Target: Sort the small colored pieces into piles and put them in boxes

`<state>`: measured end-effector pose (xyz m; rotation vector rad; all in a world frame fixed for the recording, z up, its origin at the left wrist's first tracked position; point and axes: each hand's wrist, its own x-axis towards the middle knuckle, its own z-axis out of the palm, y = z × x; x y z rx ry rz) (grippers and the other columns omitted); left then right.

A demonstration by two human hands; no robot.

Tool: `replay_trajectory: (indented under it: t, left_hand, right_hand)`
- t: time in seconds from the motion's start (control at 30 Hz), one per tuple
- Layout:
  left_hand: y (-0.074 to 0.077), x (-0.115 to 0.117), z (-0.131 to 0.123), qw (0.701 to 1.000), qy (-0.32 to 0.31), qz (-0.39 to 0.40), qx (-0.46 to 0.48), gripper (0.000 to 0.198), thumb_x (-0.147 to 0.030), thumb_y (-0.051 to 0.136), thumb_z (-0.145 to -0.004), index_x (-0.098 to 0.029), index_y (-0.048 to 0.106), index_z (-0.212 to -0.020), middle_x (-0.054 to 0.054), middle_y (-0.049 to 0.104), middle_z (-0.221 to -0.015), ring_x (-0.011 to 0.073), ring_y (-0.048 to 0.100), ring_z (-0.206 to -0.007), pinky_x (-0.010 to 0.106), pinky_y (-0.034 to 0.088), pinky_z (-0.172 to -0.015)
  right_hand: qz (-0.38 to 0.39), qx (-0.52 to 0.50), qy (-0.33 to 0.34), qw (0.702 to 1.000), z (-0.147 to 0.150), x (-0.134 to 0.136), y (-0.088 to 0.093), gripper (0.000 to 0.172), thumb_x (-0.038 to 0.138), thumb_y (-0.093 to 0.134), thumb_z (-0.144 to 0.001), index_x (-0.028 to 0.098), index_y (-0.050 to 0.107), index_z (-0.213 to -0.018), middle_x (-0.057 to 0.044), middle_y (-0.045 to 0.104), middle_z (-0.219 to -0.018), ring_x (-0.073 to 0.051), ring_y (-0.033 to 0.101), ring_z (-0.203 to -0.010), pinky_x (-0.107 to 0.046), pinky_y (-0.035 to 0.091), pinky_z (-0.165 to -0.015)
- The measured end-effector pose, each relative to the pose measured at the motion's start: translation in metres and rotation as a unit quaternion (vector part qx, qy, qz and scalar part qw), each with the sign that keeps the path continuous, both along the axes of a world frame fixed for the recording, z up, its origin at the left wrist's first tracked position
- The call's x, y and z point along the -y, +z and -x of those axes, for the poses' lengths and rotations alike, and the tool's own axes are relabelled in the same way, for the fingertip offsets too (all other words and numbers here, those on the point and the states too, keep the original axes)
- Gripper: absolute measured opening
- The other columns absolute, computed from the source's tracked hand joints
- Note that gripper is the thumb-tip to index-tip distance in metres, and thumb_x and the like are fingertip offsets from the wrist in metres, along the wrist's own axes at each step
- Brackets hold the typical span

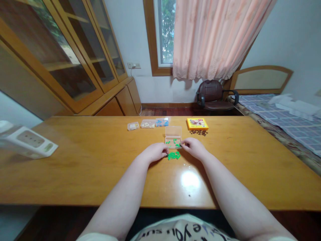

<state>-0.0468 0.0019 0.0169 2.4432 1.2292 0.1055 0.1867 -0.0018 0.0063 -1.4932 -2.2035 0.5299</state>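
Note:
A clear plastic box [173,137] lies with its lid raised at the back, several small green pieces inside it. Just in front of it, a pile of small green plastic pieces [173,155] rests on the table. My left hand [156,151] is at the pile's left edge, thumb and fingers pinched together; what is between the tips is too small to make out. Over the box's right front corner, my right hand [193,147] has its fingertips closed at a small green piece [178,145].
Behind the box stand clear boxes with white pieces [147,124] and blue pieces [162,123], plus a smaller clear box [133,126]. A yellow box [197,124] with brown pieces [198,133] before it is to the right. A white appliance [30,140] stands far left on the wooden table [87,167].

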Motion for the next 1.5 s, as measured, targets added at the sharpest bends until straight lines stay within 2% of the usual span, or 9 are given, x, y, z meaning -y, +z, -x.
replay_trajectory:
  t: [0.1, 0.17, 0.3, 0.4, 0.7, 0.93, 1.23, 1.4, 1.5]
  left_hand:
    - [0.003, 0.002, -0.001, 1.0, 0.007, -0.003, -0.012, 0.011, -0.02, 0.057, -0.078, -0.021, 0.067, -0.081, 0.002, 0.069, -0.082, 0.0166, 0.06, -0.074, 0.024, 0.042, -0.064]
    - [0.005, 0.002, -0.001, 1.0, 0.009, -0.004, -0.017, 0.01, -0.021, 0.056, -0.078, -0.021, 0.066, -0.08, 0.002, 0.069, -0.081, 0.0169, 0.06, -0.073, 0.024, 0.042, -0.063]
    - [0.005, 0.002, 0.0, 1.0, 0.011, -0.003, -0.026, 0.01, -0.023, 0.057, -0.079, -0.021, 0.067, -0.08, 0.003, 0.068, -0.082, 0.0173, 0.06, -0.073, 0.024, 0.042, -0.063]
    - [0.004, 0.002, 0.0, 1.0, 0.007, -0.002, -0.026, 0.01, -0.022, 0.056, -0.079, -0.021, 0.066, -0.081, 0.003, 0.069, -0.083, 0.0173, 0.06, -0.073, 0.024, 0.042, -0.063]
    - [0.006, 0.001, 0.004, 1.0, 0.014, 0.005, -0.008, 0.011, -0.022, 0.057, -0.078, -0.021, 0.066, -0.083, 0.002, 0.068, -0.082, 0.016, 0.06, -0.074, 0.023, 0.042, -0.065]
    - [0.002, 0.0, 0.002, 0.999, 0.019, 0.024, -0.018, 0.01, -0.023, 0.06, -0.076, -0.022, 0.067, -0.083, 0.001, 0.068, -0.079, 0.0159, 0.06, -0.071, 0.023, 0.041, -0.061]
    - [0.006, 0.001, 0.002, 0.999, 0.027, 0.03, -0.017, 0.01, -0.022, 0.057, -0.079, -0.021, 0.066, -0.081, 0.002, 0.068, -0.079, 0.0169, 0.06, -0.07, 0.024, 0.043, -0.063]
    - [0.009, 0.0, -0.003, 0.991, 0.078, -0.07, 0.081, 0.014, -0.023, 0.052, -0.085, -0.02, 0.064, -0.091, 0.004, 0.065, -0.096, 0.0178, 0.06, -0.089, 0.027, 0.045, -0.08]
    - [0.009, 0.0, -0.004, 0.982, 0.112, -0.123, 0.094, 0.016, -0.026, 0.051, -0.087, -0.021, 0.063, -0.097, 0.005, 0.063, -0.103, 0.0183, 0.059, -0.095, 0.029, 0.044, -0.085]
  right_hand:
    - [-0.009, -0.03, -0.052, 0.998, 0.0, 0.0, 0.001, 0.024, 0.027, 0.052, -0.085, 0.018, 0.07, -0.098, -0.006, 0.068, -0.081, -0.014, 0.056, -0.069, -0.024, 0.039, -0.063]
    - [0.003, -0.023, -0.044, 0.999, 0.0, 0.001, 0.002, 0.028, 0.028, 0.051, -0.086, 0.019, 0.069, -0.105, -0.006, 0.069, -0.081, -0.014, 0.056, -0.068, -0.024, 0.039, -0.063]
    - [0.021, 0.012, 0.039, 0.999, 0.002, 0.005, 0.004, 0.022, 0.029, 0.052, -0.085, 0.021, 0.072, -0.089, -0.003, 0.068, -0.076, -0.014, 0.055, -0.066, -0.023, 0.036, -0.06]
    - [0.042, 0.024, 0.072, 0.996, 0.003, 0.007, 0.002, 0.019, 0.028, 0.054, -0.082, 0.021, 0.071, -0.083, -0.001, 0.067, -0.073, -0.013, 0.055, -0.065, -0.022, 0.035, -0.059]
    - [0.08, -0.002, 0.102, 0.992, 0.002, 0.008, -0.004, 0.023, 0.017, 0.056, -0.075, 0.023, 0.072, -0.091, 0.001, 0.069, -0.074, -0.013, 0.058, -0.065, -0.022, 0.039, -0.061]
    - [0.077, 0.018, 0.118, 0.99, 0.006, 0.011, 0.0, 0.025, 0.017, 0.055, -0.077, 0.026, 0.073, -0.093, -0.001, 0.072, -0.087, -0.016, 0.063, -0.075, -0.024, 0.042, -0.068]
    - [0.08, 0.04, 0.109, 0.99, 0.007, 0.013, 0.002, 0.015, 0.024, 0.056, -0.077, 0.022, 0.07, -0.083, 0.0, 0.067, -0.068, -0.013, 0.055, -0.059, -0.022, 0.035, -0.055]
    - [0.07, 0.04, 0.107, 0.991, 0.007, 0.012, 0.003, 0.015, 0.022, 0.054, -0.077, 0.021, 0.069, -0.081, -0.001, 0.068, -0.073, -0.013, 0.055, -0.062, -0.023, 0.035, -0.058]
    - [0.068, 0.037, 0.112, 0.991, 0.008, 0.012, 0.001, 0.016, 0.021, 0.055, -0.076, 0.021, 0.069, -0.083, -0.001, 0.068, -0.074, -0.013, 0.055, -0.063, -0.023, 0.035, -0.058]
